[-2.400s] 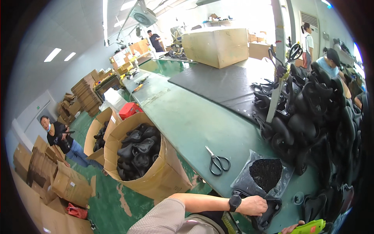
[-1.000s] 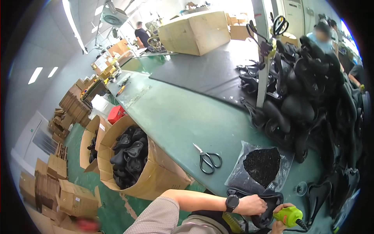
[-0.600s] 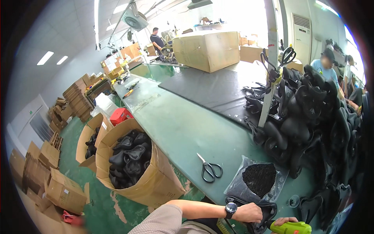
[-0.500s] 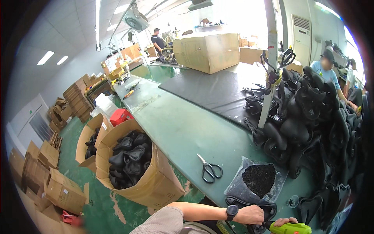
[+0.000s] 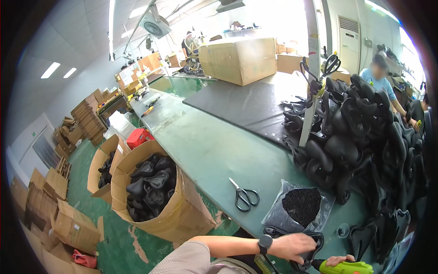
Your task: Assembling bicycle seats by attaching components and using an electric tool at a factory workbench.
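Note:
At the front edge of the workbench lies a black saddle-shaped moulded part [image 5: 314, 238]. Over it reaches my left hand [image 5: 292, 245], a dark watch on the wrist, its fingers stretched out and the thumb apart. My right hand [image 5: 338, 260] is wrapped round a lime-green power screwdriver [image 5: 353, 267], whose dark nose points left at the part. Just beyond the part, a clear plastic bag [image 5: 275, 210] lies open around a heap of small black pieces [image 5: 302, 206]. To its left are black-handled scissors [image 5: 245, 197]. A small clear cup [image 5: 342, 230] stands right of the part.
A large pile of black saddle-shaped parts [image 5: 353, 137] covers the bench's right side beside a metal post [image 5: 311, 109]. Left of the bench stands an open carton [image 5: 189, 210] full of similar parts. A big closed carton [image 5: 237, 59] sits farther back. A co-worker [image 5: 378, 80] sits behind the pile.
My left hand has lifted from its closed grip by the screwdriver's nose and stretched its fingers over the part. The screwdriver has shifted slightly right in my right hand.

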Motion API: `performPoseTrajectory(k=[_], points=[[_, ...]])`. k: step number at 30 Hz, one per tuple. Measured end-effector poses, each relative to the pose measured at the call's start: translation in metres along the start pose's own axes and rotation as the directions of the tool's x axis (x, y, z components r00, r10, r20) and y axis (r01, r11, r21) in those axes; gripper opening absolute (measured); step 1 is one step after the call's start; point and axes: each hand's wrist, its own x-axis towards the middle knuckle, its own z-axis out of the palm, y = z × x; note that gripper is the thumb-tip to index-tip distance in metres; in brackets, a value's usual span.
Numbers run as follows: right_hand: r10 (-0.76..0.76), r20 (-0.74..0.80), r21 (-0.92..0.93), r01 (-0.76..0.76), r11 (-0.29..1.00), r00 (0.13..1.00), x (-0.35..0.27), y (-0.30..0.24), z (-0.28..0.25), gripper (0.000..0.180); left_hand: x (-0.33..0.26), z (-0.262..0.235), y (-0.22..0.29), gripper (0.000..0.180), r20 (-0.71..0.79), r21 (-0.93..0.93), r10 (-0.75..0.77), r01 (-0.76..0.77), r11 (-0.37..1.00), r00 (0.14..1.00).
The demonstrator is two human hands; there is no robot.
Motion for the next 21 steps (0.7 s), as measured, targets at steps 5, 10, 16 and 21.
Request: performPoseTrajectory(k=[5,10,16,21], points=[[0.048,-0.121,-0.006,-0.049,0.999,0.991,0.002,-0.033,-0.015,0.094,-0.055,-0.036,-0.03,0.042,-0.021,0.134,-0.409,0.408,0.903,0.912],[0.237,-0.228,-0.104,-0.266,0.958,0.944,0.003,-0.039,-0.035,0.082,-0.108,-0.03,-0.016,0.06,0.017,0.212,-0.485,0.471,0.856,0.874],[0.327,-0.437,-0.494,-0.528,0.691,0.838,0.002,0.015,-0.118,0.058,-0.132,-0.016,-0.015,0.073,-0.138,0.281,-0.455,0.476,0.833,0.88],[0.439,-0.501,-0.635,-0.661,0.399,0.746,-0.002,0.021,-0.091,0.052,-0.162,-0.006,-0.026,0.078,-0.269,0.309,-0.39,0.462,0.831,0.881]])
